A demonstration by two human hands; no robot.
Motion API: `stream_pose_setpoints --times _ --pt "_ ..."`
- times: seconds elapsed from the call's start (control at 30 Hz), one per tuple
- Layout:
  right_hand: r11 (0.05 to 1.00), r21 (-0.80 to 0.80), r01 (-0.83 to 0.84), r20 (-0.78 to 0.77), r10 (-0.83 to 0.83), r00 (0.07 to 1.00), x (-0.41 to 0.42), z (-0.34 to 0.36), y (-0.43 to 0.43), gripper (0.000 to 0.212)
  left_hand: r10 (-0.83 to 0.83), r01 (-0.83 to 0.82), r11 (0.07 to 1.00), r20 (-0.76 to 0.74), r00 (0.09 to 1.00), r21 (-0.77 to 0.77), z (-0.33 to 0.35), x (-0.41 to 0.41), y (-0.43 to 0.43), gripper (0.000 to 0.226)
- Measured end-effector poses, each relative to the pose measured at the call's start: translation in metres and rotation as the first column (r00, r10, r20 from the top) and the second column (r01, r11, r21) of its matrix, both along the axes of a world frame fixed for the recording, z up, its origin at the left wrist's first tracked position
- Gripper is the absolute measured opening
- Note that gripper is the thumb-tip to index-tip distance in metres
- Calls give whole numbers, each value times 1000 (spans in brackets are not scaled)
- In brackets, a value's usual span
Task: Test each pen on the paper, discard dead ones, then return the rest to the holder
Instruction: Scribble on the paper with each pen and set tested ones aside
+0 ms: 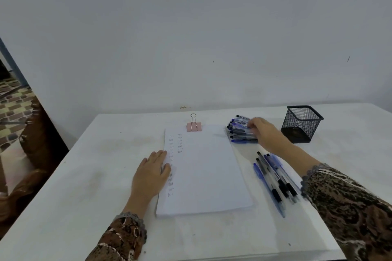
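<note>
The left hand [151, 172] lies flat on the table [95, 176], its fingers straight and together and pressing the left edge of the paper [203, 167], where they cover part of a written column. A clip [194, 126] holds the paper's top. The right hand [265, 133] rests on the pen pile [238, 131] with its fingers bent down. They hide their own tips, so whether they pinch a pen I cannot tell. More pens [273, 178] lie near the right sleeve, which cuts them off. The holder [301, 124] stands far right.

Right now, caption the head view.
Left hand rests on white paper stack; right hand touches blue pen pile beside black mesh holder.
</note>
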State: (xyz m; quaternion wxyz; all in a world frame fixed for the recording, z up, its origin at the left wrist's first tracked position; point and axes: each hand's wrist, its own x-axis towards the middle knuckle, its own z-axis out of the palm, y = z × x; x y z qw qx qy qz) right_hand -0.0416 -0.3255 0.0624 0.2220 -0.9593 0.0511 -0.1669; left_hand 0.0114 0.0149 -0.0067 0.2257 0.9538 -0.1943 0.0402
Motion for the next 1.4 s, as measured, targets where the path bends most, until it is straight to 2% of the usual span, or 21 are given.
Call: stream_pose_setpoints --times 0.03,0.07,0.1,0.17,0.23,0.3,0.37,0.47,0.63,0.73,0.77,0.83,0.9,0.97,1.03,1.1,1.2,1.27,1.33,1.4 --pt "969 245 -32 50 20 999 1 6 9 21 -1 1 1000 5 1000 7 0 0 0 52" --pt "881 469 -59 84 22 996 3 12 20 23 -2 1 1000 12 1000 11 0 0 0 56" --pt "741 666 -89 106 24 994 5 16 31 24 -3 3 1000 14 1000 10 1 -1 0 58" --pt "327 938 -118 114 30 993 9 25 54 32 -5 5 1000 9 1000 5 2 -1 0 63" --pt "-60 986 -157 161 74 984 12 26 75 56 -7 7 1000 7 1000 15 2 0 0 68" --pt "-282 938 -200 224 54 973 16 18 93 64 -1 1 1000 5 1000 30 1 0 0 67" --pt "-373 899 -230 252 10 968 19 7 108 61 -4 4 999 -4 1000 48 2 -1 0 65" --pt "-451 853 -264 257 -78 963 22 -6 124 50 -10 11 999 -16 1000 45 2 -1 1 87" --pt "-565 782 -263 194 -181 964 28 -16 139 54 -13 15 996 -26 1000 88 4 1 1 59" --pt "-546 804 -235 165 -175 971 41 -21 145 37 -21 24 996 -31 999 86 4 1 0 56" --pt "-527 822 -217 154 -162 975 46 -24 148 38 -22 25 996 -28 999 87 4 0 1 59" --pt "-481 863 -155 121 -101 987 55 -32 151 57 -19 21 995 -24 1000 96 4 1 1 59" --pt "-349 933 -84 74 -43 996 60 -36 153 65 -16 17 995 -14 1000 102 4 1 1 54" --pt "-240 969 -60 59 -10 998 63 -38 158 64 -19 20 995 -8 1000 94 4 1 0 52" --pt "-178 980 -89 86 -21 996 65 -36 164 43 -19 20 996 -7 1000 84 5 1 0 52" --pt "-67 990 -121 119 -34 992 69 -35 168 16 -16 17 997 -4 1000 80 4 1 0 52" --pt "192 975 -110 117 -27 993 72 -40 171 29 -14 14 997 -1 1000 80 4 1 0 51" --pt "328 941 -86 101 -29 994 73 -44 176 41 -13 13 996 -1 1000 92 3 2 0 55" --pt "434 899 -56 95 -69 993 72 -47 182 51 -7 7 995 -1 1000 104 2 2 -1 66" --pt "486 873 -51 103 -81 991 70 -47 186 53 -2 3 994 -3 1000 112 1 2 -1 71"
